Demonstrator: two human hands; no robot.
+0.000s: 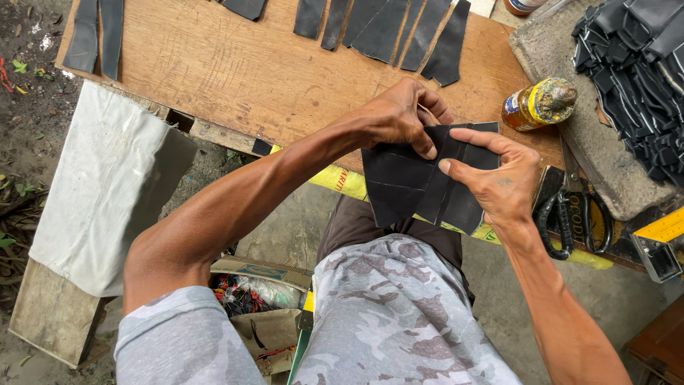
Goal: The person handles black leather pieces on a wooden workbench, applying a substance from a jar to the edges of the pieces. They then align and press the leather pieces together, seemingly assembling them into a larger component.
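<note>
- Spanning the whole area behind both hands, wooden board used as worktop, scratched, brown.
- Left of left hand, well apart: off-white cloth draped over a wooden bench.
- Far side of board, beyond the hands: row of black rubber strips lying flat, more at the far left corner.
- Right of right hand, well apart: heap of black rubber offcuts on a grey stone slab.
- Under the hands: lap in camouflage trousers; below left forearm an open cardboard box with tangled bits inside.
- Black rubber sheet, held up between both hands over the board's near edge, above the lap; faint scored lines on it, looks like overlapped pieces.
- Left hand closed on sheet's top edge, thumb and fingers pinching it.
- Right hand gripping sheet's right side, index finger stretched flat along top, thumb pressed on the face.
- Just right of right hand: scissors with black handles lying on board.
- Beyond right hand, near: small bottle of amber liquid on its side, grimy yellow cap.
</note>
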